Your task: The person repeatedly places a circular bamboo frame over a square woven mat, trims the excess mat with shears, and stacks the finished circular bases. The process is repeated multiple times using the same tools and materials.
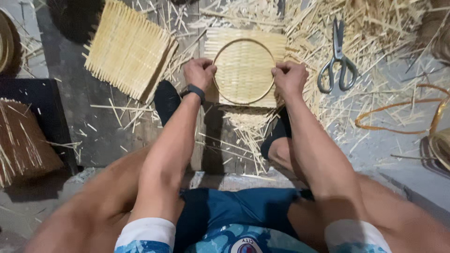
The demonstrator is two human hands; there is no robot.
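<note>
Your left hand is curled shut on the rim at nine o'clock of the thin round bamboo hoop, and your right hand is closed on the same hoop at three o'clock. Gripping it at opposite sides seems to keep the ring flat and centred, pressed down on the square woven bamboo mat that lies beneath it on the wooden floor boards, straight ahead of you at twelve o'clock. The mat's loose strip ends stick out past the hoop on all sides, so the ring marks a circle inside the square.

A black band sits on your left wrist. Both feet in dark socks rest just under the mat's near edge, at about seven and five o'clock of it, likely bracing it.

At ten o'clock lies a stack of similar square woven mats, well apart from your hands. At two o'clock, just beyond your right hand, grey metal scissors lie on a litter of pale bamboo offcuts. At three o'clock curls a loose orange-brown bamboo strip.
</note>
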